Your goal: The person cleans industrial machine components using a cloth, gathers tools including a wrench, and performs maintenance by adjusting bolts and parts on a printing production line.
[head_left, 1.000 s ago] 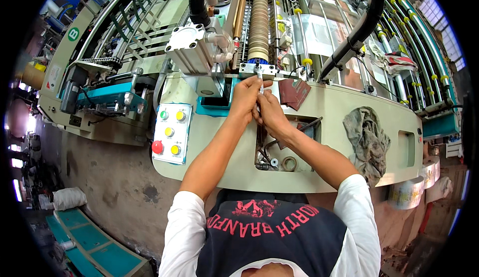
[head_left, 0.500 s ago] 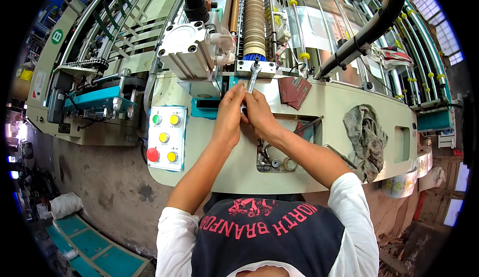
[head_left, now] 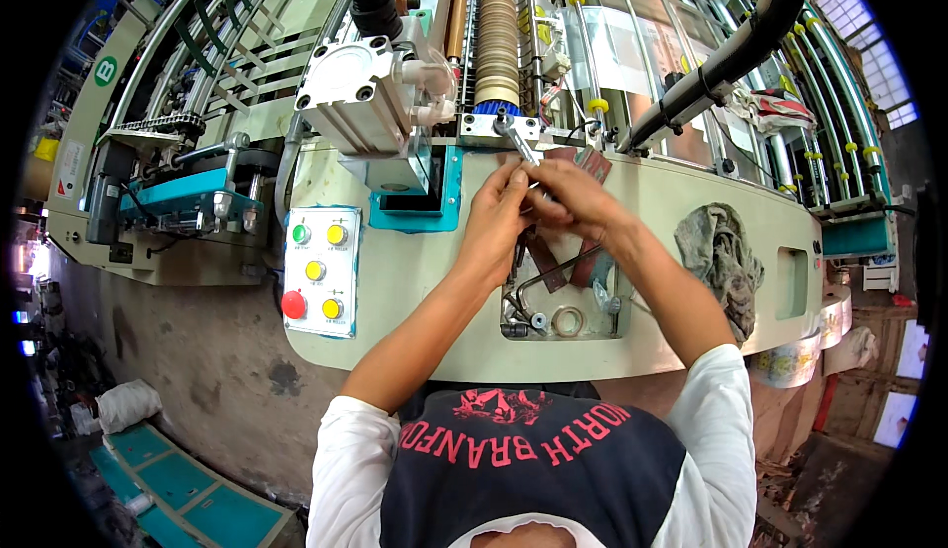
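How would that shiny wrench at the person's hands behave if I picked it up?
The wrench would probably feel stiff, since its shank looks straight and metallic. It may be rather heavy for its slim size, as it appears to be solid metal. Its bright, smooth-looking surface suggests it could be somewhat slippery.

Cream machine top (head_left: pixel 681 188): crumpled grey rag (head_left: pixel 719 264) right, button panel (head_left: pixel 322 286) left.

From here I see the left hand (head_left: pixel 495 222) and blurred right hand (head_left: pixel 581 198) together at the lower end of a silver wrench (head_left: pixel 516 141), its upper end at a metal block (head_left: pixel 476 127), with a button panel (head_left: pixel 318 291) leftward and a grey rag (head_left: pixel 719 260) rightward
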A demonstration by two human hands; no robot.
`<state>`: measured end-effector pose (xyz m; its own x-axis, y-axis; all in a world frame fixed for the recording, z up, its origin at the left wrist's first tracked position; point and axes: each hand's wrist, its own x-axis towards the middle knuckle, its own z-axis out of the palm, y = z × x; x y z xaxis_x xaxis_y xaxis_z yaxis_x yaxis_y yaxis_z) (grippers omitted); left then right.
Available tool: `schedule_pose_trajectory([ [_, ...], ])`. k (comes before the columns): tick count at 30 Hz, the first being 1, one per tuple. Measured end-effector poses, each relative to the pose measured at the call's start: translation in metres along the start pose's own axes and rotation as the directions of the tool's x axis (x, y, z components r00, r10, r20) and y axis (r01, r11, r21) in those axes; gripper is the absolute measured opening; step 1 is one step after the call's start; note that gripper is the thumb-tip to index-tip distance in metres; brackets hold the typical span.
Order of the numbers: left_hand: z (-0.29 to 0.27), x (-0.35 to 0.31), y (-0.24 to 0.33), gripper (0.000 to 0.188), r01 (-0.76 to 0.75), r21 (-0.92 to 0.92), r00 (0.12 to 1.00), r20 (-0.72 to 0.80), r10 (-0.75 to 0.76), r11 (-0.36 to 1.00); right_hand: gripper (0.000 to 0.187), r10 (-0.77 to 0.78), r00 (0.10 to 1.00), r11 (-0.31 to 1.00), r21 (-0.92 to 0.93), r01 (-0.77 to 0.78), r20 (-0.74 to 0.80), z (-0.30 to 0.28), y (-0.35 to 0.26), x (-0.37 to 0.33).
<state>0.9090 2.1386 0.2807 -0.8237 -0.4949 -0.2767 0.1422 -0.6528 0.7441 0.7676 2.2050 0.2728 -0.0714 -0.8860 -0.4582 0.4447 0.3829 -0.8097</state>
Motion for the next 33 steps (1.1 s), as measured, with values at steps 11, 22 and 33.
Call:
schedule_pose_trajectory([
  [11, 0.006, 0.057, -0.019, 0.03, 0.097, 0.012, 0.995, -0.04, -0.096, 0.995, 0.019, -0.636, 0.764, 0.228, -0.972, 0.048, -0.111, -0.004, 0.006, 0.0],
  [22, 0.016, 0.072, -0.025, 0.034, 0.14, -0.081, 0.975, -0.164, -0.151, 0.987, 0.021, -0.702, 0.7, -0.031, -0.976, -0.217, -0.133, 0.011, 0.015, 0.005],
  [33, 0.036, 0.063, -0.014, 0.044, 0.202, -0.476, 0.972, -0.013, -0.237, 0.856, 0.018, -0.448, 0.889, -0.46, -0.877, -0.141, 0.091, -0.023, -0.061, 0.01],
])
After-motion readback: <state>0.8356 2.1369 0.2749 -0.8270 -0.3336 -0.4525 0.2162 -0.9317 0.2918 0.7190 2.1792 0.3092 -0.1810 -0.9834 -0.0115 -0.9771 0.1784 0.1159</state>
